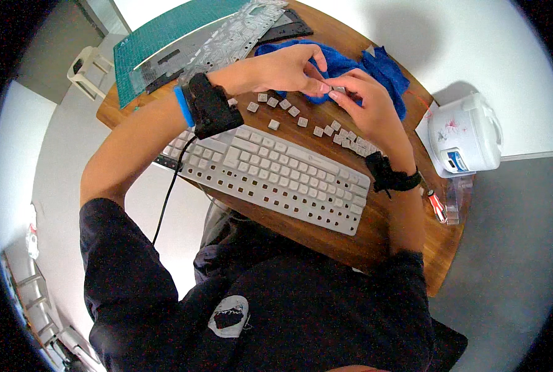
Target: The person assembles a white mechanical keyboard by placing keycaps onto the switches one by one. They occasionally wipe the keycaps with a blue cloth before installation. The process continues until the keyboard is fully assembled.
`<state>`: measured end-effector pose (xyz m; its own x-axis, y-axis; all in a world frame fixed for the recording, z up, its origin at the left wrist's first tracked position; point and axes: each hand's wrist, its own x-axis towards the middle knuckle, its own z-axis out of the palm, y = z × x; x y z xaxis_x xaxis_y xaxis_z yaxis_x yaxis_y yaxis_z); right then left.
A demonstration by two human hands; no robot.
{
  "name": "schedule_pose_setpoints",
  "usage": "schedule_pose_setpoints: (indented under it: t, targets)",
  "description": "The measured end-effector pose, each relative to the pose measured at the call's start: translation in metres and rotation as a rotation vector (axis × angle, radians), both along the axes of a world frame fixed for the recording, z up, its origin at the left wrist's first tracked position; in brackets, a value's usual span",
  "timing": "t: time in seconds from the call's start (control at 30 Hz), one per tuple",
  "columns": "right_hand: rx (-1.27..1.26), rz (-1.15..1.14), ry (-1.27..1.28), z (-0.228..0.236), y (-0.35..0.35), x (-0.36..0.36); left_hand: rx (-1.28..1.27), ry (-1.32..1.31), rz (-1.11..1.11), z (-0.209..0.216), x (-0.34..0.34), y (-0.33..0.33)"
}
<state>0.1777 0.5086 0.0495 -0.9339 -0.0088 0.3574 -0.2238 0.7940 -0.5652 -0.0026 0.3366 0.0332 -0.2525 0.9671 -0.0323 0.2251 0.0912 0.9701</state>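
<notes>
My left hand (294, 69) and my right hand (367, 102) meet fingertip to fingertip over the near edge of a crumpled blue cloth (382, 73). Both are closed in a pinch on a small pale piece that looks like a keycap (340, 90), largely covered by the fingers. Closer to me lies a white keyboard (276, 170), set at a slant. Caps fill its far rows, while its near rows show bare dark square holes. Loose white keycaps (294, 111) are scattered beyond it, with a denser cluster (349, 139) beside my right wrist.
A green cutting mat (155, 46), a clear patterned sheet (236, 37) and dark flat panels (289, 26) lie at the far left. A white rice cooker (465, 133) stands on the right, near a red-handled screwdriver (436, 204). A black cable (170, 192) hangs from my left wrist device.
</notes>
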Motion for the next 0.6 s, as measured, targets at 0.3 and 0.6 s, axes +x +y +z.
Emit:
schedule_pose_setpoints:
  t: [0.3,0.6]
  targets:
    - [0.2,0.251,-0.055,0.02,-0.002,-0.011,0.042,0.106,-0.063,-0.001,-0.003,-0.01]
    - [0.273,0.057,-0.007,-0.002,0.021,-0.04,0.291,0.975,0.203,-0.021,-0.04,-0.011]
